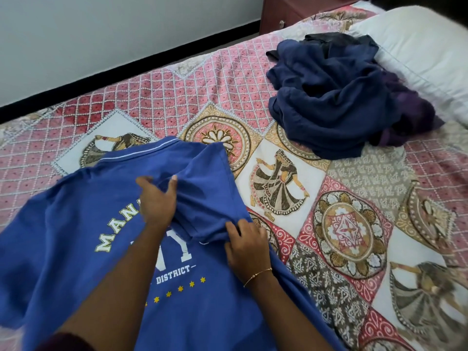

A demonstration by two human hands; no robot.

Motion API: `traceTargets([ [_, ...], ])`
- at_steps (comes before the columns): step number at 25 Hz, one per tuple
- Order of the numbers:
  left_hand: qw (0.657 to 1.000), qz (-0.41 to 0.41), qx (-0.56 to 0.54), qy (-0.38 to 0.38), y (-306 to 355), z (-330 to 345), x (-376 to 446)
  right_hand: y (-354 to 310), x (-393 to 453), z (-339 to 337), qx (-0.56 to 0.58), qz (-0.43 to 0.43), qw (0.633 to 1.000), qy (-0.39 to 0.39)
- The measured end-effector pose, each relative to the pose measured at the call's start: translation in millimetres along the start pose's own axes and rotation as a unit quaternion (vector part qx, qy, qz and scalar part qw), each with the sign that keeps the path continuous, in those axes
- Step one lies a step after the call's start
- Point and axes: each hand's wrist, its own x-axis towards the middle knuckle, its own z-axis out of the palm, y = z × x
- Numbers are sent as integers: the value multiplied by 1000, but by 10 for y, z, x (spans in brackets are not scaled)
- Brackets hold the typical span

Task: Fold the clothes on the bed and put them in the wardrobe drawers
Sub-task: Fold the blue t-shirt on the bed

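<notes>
While the blue polo shirt (76, 236) lies spread print-up across the near left part of the bed (342, 236), the work in hand looks like the first fold: bringing the right sleeve in over the body. The left hand (157, 201) sits on the chest of the shirt over the lettering, its fingers (145, 181) curled into a bunch of sleeve cloth with the thumb up against it. Just to its right, the right hand (245, 247) holds the sleeve's hem edge, fingers narrow and pinched on the fabric, a thin bracelet (257, 274) at the wrist. The sleeve is rumpled between the two hands, so the next move probably calls for laying it flat and smoothing it before folding the shirt's side in. Further right and toward the head of the bed, a heap of dark clothes (336, 97) waits unfolded, touching the white pillow (425, 54). No wardrobe is identifiable in view; a brown piece of furniture (283, 13) stands beyond the bed.
</notes>
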Motion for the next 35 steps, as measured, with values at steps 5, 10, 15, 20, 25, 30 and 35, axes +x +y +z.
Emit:
traceTargets([
  [5, 999, -49, 10, 17, -80, -4, -398, -19, 9, -61, 7, -26, 1000, 11],
  [10, 998, 24, 64, -10, -324, -168, -226, -14, -53, -160, -58, 38, 995, -69],
  [15, 943, 301, 144, -9, -483, -140, -674, -6, -176, -436, -38, 147, 972, -178],
  [20, 880, 307, 194, -305, -367, 203, -1410, 205, -440, -678, 11, 245, 940, -237],
  [25, 923, -102, -212, -304, -130, 429, -1724, 438, -823, -1021, 125, 240, 910, -313],
  [30, 953, -130, -228, -150, -279, 547, -1604, 622, -1320, -1236, 99, 207, 902, -365],
  [35, 985, 13, -134, -104, -425, 387, -1488, 351, -1531, -1383, 112, 158, 870, -453],
])
